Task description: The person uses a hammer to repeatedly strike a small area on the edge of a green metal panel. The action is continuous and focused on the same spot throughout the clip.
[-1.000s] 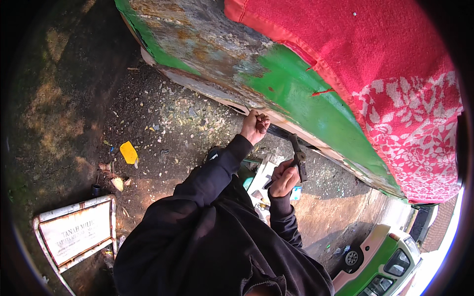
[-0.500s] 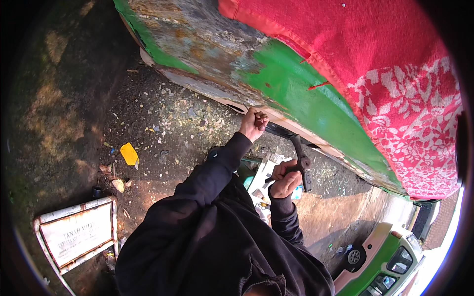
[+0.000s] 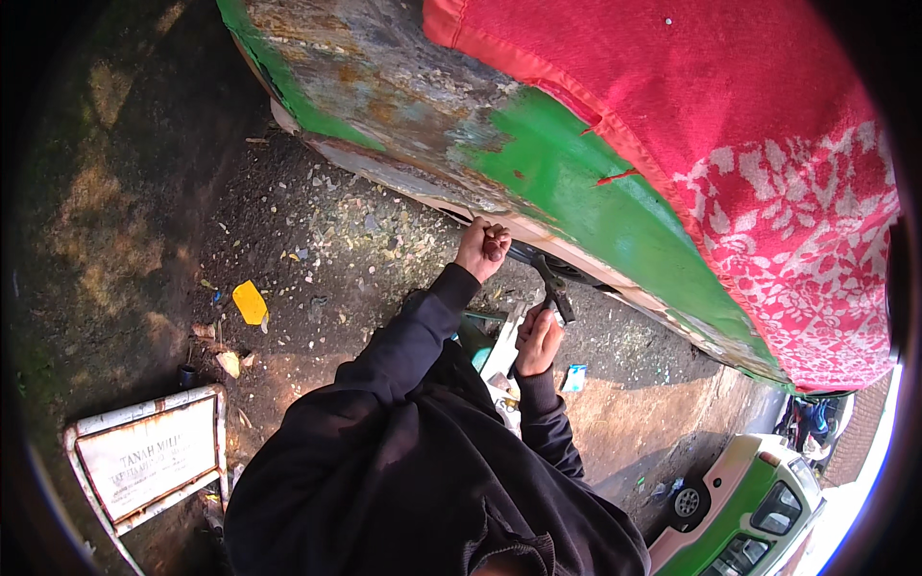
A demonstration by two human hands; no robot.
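Note:
My left hand (image 3: 483, 250) is closed in a fist close to the lower edge of a vehicle's body panel (image 3: 567, 173). What its fingers grip is hidden. My right hand (image 3: 540, 342) is wrapped round the handle of a dark metal hammer (image 3: 557, 290). The hammer's head stands just beyond my right fingers, lower and to the right of my left fist. The panel is green, with a large stretch scraped down to grey and rusty brown. A pale strip runs along its bottom edge.
A red and white patterned cloth (image 3: 672, 106) covers the vehicle's upper side. Paint flakes litter the ground, with a yellow scrap (image 3: 250, 302) among them. A rusty-framed white sign (image 3: 149, 459) stands at lower left. A green and white vehicle (image 3: 744, 509) is at lower right.
My right hand has brought the hammer up and left, closer to my left fist. My left fist has shifted slightly left and down. A small blue and white packet shows more fully.

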